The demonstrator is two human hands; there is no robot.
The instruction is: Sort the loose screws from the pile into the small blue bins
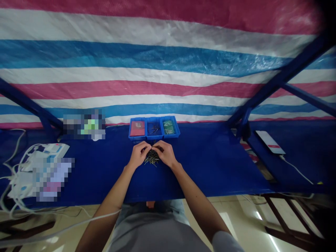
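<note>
A bench covered in deep blue sheeting carries a row of three blue plastic bins, and everything here is placed from that row. Far to its left lie a white power strip and tangled white cables, with a pixelated, unreadable object nearer the row. Just in front of the row, the left hand and right hand meet over a small pile of dark slender pins. Both grips are narrow, with fingers curled down into the pile, but I cannot tell whether either pinches a pin. Within the row, the left bin holds a red packet, the middle bin loose dark pins, and the right bin green packets. Well to its right, a smartphone lies with a white charging cable attached.
</note>
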